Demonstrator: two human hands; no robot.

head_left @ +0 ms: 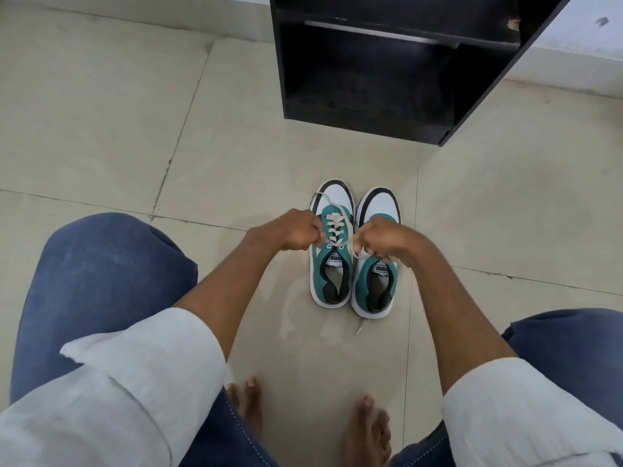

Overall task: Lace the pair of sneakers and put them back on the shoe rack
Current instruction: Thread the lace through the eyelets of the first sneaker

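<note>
While both fists grip lace [337, 227] ends | right hand [381, 239] hides right sneaker's [376, 281] eyelets

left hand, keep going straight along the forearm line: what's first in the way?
Likely the left sneaker: the left hand, gripping a lace end, points right and away across its laced upper. The right hand comes next. Depth is unclear.

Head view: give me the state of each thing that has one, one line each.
Left sneaker: on the floor, laced through its eyelets, not tied.
Lace: both ends pulled taut, one in each hand.
Right sneaker: on the floor, lacing hidden by the hand.
Left hand: fist shut on lace.
Right hand: fist shut on lace.
Shoe rack: open-fronted, visible shelves bare.
</note>
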